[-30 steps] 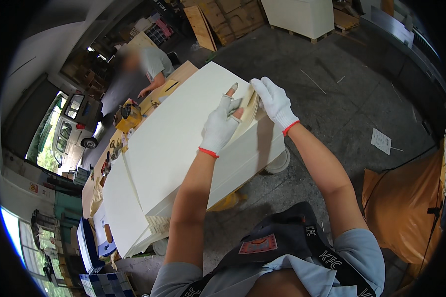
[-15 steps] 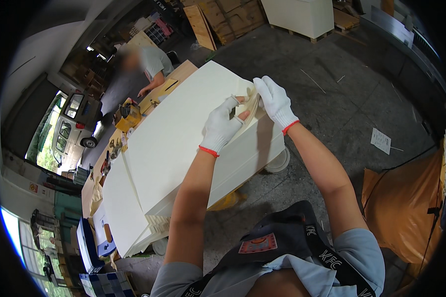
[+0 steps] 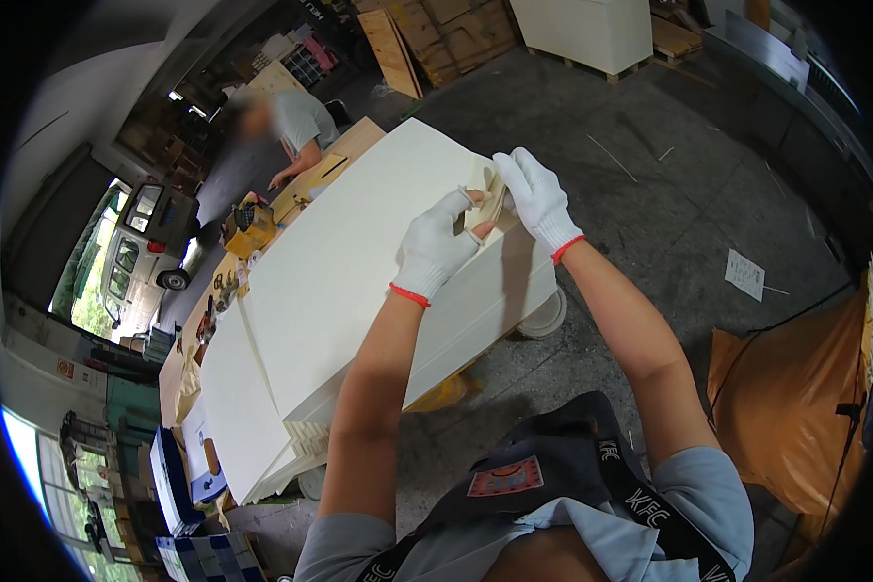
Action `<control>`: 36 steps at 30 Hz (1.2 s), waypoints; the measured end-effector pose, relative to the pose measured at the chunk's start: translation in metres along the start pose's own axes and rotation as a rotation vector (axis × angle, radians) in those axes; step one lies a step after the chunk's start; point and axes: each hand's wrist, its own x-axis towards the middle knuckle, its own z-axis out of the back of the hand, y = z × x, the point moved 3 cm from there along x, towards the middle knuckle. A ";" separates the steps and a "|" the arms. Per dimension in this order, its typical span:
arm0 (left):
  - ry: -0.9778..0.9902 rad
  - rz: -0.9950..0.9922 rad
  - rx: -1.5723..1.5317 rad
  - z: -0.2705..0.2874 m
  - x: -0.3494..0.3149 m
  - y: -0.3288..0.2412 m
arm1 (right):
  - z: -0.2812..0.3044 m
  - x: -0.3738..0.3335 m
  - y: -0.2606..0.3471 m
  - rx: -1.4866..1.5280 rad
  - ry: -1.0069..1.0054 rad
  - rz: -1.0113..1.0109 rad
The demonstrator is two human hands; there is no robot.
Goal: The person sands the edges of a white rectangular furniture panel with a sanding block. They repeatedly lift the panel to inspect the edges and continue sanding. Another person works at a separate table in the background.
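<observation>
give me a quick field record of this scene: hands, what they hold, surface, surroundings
left hand: gloved, fingers pinching a small beige piece at the panel's far edge
right hand: gloved, fingers on the same piece from the other side
panel: large cream board, top of a stack
stack: on a long bench
other person: bent over the bench's far end
floor: grey concrete, paper sheet lying on it
right side: orange sheeting

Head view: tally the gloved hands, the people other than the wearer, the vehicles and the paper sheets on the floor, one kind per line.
White-gloved hands: 2, left hand and right hand, both at the cream panel
Other people: 1, co-worker
Vehicles: 1, van
Paper sheets on floor: 1, sheet
Total: 5
</observation>
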 end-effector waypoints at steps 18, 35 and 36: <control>-0.096 -0.001 0.037 0.000 0.000 -0.001 | 0.052 -0.007 0.005 -0.881 0.267 0.289; 0.026 -0.017 -0.004 0.001 0.000 -0.003 | 0.010 -0.008 0.007 0.221 0.079 -0.187; 0.017 -0.034 0.005 0.000 -0.001 -0.002 | 0.009 -0.009 0.007 0.230 0.079 -0.188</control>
